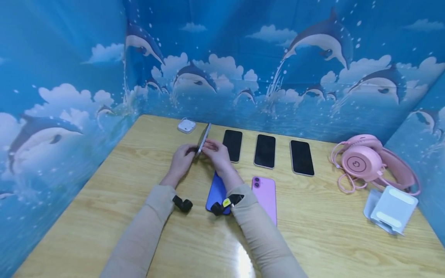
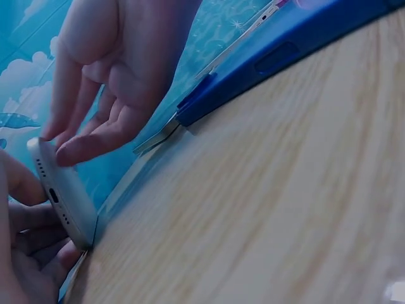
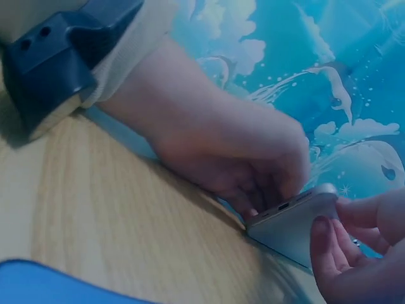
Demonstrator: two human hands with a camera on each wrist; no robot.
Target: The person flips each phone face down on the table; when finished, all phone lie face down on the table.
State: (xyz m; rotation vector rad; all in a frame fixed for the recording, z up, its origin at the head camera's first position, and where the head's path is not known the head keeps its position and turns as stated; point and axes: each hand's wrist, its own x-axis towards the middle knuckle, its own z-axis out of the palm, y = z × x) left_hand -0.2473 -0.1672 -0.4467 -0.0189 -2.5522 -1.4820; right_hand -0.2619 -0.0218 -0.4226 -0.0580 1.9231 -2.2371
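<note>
A silver phone (image 1: 203, 138) stands tilted on its lower edge on the wooden table (image 1: 114, 193), held between both hands. My left hand (image 1: 182, 158) grips its lower end from the left; the left wrist view shows the phone (image 2: 60, 193) with its port end down. My right hand (image 1: 216, 151) pinches the same end from the right, fingertips (image 2: 76, 149) on the phone's edge. In the right wrist view the phone (image 3: 291, 221) sits between my left hand (image 3: 237, 152) and the right hand's fingers (image 3: 342, 244). A blue phone case (image 1: 216, 193) lies under my right forearm.
Three phones lie face up in a row (image 1: 232, 145) (image 1: 265, 151) (image 1: 301, 157). A pink phone (image 1: 265, 195) lies face down near my right arm. A white earbud case (image 1: 186, 125) sits at the back, pink headphones (image 1: 365, 162) and a white stand (image 1: 391, 210) at right.
</note>
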